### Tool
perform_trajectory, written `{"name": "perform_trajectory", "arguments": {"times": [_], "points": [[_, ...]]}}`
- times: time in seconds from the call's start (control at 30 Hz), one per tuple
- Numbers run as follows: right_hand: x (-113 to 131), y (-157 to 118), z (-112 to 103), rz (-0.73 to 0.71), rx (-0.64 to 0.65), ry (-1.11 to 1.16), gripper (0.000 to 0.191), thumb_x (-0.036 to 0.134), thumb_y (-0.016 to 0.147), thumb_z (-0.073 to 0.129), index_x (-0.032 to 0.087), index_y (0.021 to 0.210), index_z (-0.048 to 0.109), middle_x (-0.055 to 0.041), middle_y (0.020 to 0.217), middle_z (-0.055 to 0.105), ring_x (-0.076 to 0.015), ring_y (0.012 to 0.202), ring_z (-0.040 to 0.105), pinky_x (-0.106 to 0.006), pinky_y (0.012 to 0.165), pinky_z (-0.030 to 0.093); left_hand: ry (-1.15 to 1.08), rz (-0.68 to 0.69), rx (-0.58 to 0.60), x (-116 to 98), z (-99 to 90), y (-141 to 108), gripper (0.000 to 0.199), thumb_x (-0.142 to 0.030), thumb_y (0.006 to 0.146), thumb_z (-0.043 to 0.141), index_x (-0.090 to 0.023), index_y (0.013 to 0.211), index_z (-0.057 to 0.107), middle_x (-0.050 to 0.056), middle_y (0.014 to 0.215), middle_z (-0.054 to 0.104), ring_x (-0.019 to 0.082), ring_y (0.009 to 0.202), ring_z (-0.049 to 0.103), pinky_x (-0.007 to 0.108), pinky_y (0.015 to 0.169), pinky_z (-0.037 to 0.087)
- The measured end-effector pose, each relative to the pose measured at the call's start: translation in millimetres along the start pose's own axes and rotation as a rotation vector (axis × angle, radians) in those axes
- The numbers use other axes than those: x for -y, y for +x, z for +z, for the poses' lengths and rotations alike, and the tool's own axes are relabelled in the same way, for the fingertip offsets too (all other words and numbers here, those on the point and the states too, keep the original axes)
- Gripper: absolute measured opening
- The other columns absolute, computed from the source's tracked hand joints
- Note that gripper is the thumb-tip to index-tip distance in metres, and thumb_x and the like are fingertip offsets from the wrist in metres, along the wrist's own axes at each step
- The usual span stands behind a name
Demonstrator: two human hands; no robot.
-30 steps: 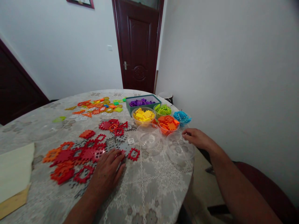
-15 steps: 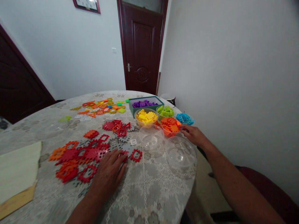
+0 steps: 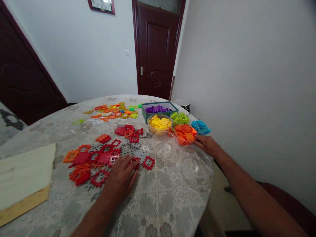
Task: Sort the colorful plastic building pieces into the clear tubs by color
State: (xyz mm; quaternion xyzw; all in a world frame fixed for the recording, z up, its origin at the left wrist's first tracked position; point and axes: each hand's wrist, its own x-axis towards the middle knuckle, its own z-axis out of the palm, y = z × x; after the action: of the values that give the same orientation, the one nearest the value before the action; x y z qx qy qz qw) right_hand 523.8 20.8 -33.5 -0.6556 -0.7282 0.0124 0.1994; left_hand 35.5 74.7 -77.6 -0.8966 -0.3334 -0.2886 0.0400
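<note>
My left hand lies palm down with its fingers stretched over a spread of red, orange and grey interlocking plastic pieces. A red ring-shaped piece lies just right of its fingertips. Another red piece is partly covered by the fingers. My right hand reaches to the right rim of a clear plastic bowl of orange pieces, its fingers bent together at the edge. The fingertips are partly hidden there. Two clear plastic bowls with nothing in them stand nearby, the nearer one below my right hand.
Behind are bowls of yellow pieces and lime-green pieces, blue pieces, and a green box of purple pieces. Mixed pieces lie at the far left. Pale sheets rest near the left edge. The table edge curves along the right.
The view has turned slightly left, so everything appears shifted right. Both hands stay in about the same places, left on the red pieces and right at the orange bowl.
</note>
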Motion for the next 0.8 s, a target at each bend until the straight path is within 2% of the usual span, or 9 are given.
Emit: {"name": "perform_trajectory", "arguments": {"times": [0.3,0.43,0.53,0.6,0.67,0.8], "points": [[-3.5,-3.7,-11.4,-0.047,-0.069,-0.085,0.031,0.043,0.104,0.051,0.021,0.09,0.068,-0.0061,0.081,0.072,-0.0196,0.072,0.066,-0.029,0.067,0.045,-0.015,-0.016,0.009,-2.0,-1.4,0.2,0.029,-0.025,0.1,0.059,-0.025,0.127,0.068,0.01,0.135,0.07,0.032,0.133,0.06,0.059,0.117,0.046],[5.5,-1.5,-25.5,-0.093,-0.131,-0.141,0.029,0.041,0.104,0.051,0.021,0.091,0.068,-0.0067,0.082,0.073,-0.0207,0.073,0.068,-0.03,0.067,0.048,-0.025,-0.016,0.004,-2.5,-2.6,-0.3,0.029,-0.024,0.1,0.058,-0.025,0.127,0.068,0.01,0.134,0.07,0.032,0.133,0.061,0.061,0.118,0.045],[20.3,1.7,-39.5,-0.133,-0.193,-0.187,0.027,0.039,0.104,0.051,0.021,0.1,0.071,-0.0092,0.093,0.077,-0.022,0.078,0.071,-0.031,0.071,0.052,-0.037,-0.04,-0.004,-4.5,-4.4,0.5,0.029,-0.025,0.101,0.059,-0.024,0.128,0.067,0.01,0.134,0.07,0.032,0.133,0.061,0.06,0.118,0.046],[38.7,4.6,-49.9,-0.169,-0.242,-0.198,0.026,0.038,0.104,0.051,0.021,0.106,0.071,-0.0104,0.1,0.078,-0.0227,0.082,0.073,-0.032,0.075,0.054,-0.056,-0.084,-0.043,-5.8,-6.4,2.1,0.03,-0.028,0.102,0.058,-0.024,0.131,0.065,0.011,0.134,0.07,0.031,0.131,0.062,0.058,0.118,0.047],[67.7,8.3,-59.6,-0.205,-0.261,-0.189,0.025,0.037,0.103,0.052,0.021,0.107,0.071,-0.0104,0.101,0.078,-0.0228,0.083,0.072,-0.033,0.077,0.053,-0.084,-0.159,-0.107,-5.9,-9.7,4.4,0.036,-0.031,0.104,0.056,-0.023,0.138,0.061,0.013,0.137,0.068,0.03,0.132,0.061,0.056,0.117,0.049],[154.9,19.3,-62.6,-0.225,-0.211,-0.041,0.02,0.034,0.102,0.056,0.021,0.104,0.071,-0.0086,0.093,0.075,-0.0217,0.079,0.068,-0.033,0.073,0.049,-0.165,-0.369,-0.253,3.0,-21.3,8.4,0.047,-0.038,0.107,0.047,-0.022,0.152,0.05,0.014,0.148,0.062,0.03,0.141,0.056,0.055,0.12,0.047]]}}
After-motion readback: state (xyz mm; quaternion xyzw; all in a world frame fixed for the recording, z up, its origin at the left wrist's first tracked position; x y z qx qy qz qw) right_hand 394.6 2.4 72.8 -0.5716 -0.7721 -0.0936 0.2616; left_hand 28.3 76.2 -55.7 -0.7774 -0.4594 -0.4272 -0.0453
